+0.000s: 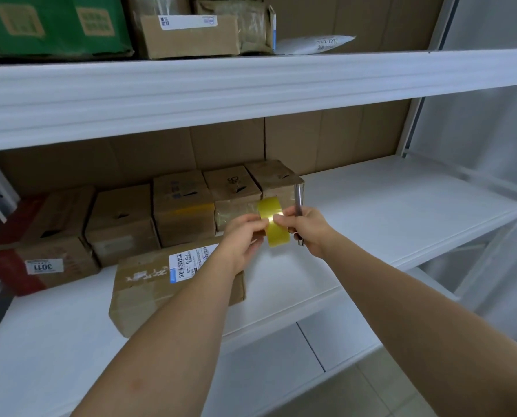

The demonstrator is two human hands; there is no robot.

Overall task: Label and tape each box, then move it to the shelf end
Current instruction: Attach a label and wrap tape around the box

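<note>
Both my hands hold a yellowish roll of clear tape [271, 224] above the middle shelf. My left hand [245, 239] pinches the roll's left side. My right hand [308, 233] grips the right side and also holds a slim silver pen or knife [298, 203] that sticks upward. Just below my left wrist lies a flat cardboard box [148, 290] with a white barcode label [188, 263] on top. Behind it stands a row of several small cardboard boxes [182, 206] against the shelf back; the rightmost box [276, 182] shows shiny tape.
The white middle shelf [401, 212] has bare surface to the right of the boxes. An upper shelf [251, 85] carries a green box [55, 22], a brown box [191, 31] and a white mailer [314, 43]. A red-striped box labelled 3011 [43, 266] sits far left.
</note>
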